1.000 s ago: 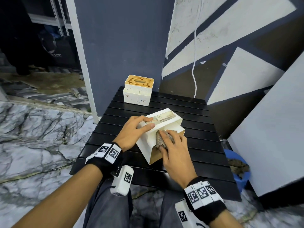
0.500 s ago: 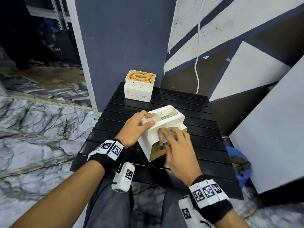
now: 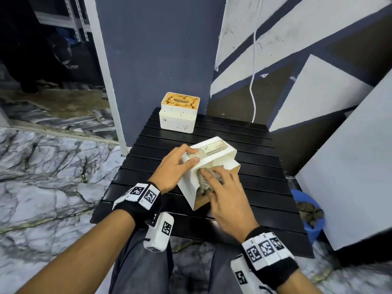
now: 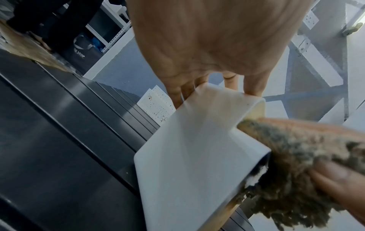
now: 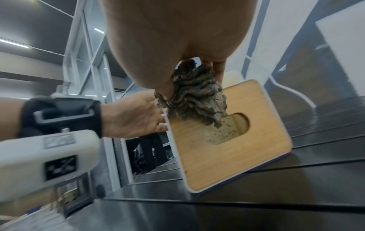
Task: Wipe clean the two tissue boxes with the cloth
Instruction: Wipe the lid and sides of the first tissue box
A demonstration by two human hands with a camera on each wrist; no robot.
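The near tissue box [image 3: 188, 185] is white and lies tipped on the black slatted table [image 3: 244, 145], its wooden lid [image 5: 227, 153] facing me. My left hand [image 3: 176, 166] grips the box's far left corner, thumb on its labelled base. My right hand [image 3: 224, 194] holds a bunched grey-brown cloth [image 3: 203, 181] and presses it on the box's upward side near the lid edge. The right wrist view shows the cloth [image 5: 195, 96] pinched between thumb and fingers. The second tissue box [image 3: 179, 115], speckled white with a stained wooden lid, stands upright at the table's back left.
A dark blue pillar stands right behind the second box. A white cable [image 3: 252, 85] hangs down the painted wall. A blue bucket [image 3: 307, 211] holding a rag sits on the floor at the right, beside a big white panel [image 3: 350, 166]. Marble floor lies to the left.
My right hand has rubbed the cloth a short way along the box's upward side. The left hand has kept its grip and the box stays tipped.
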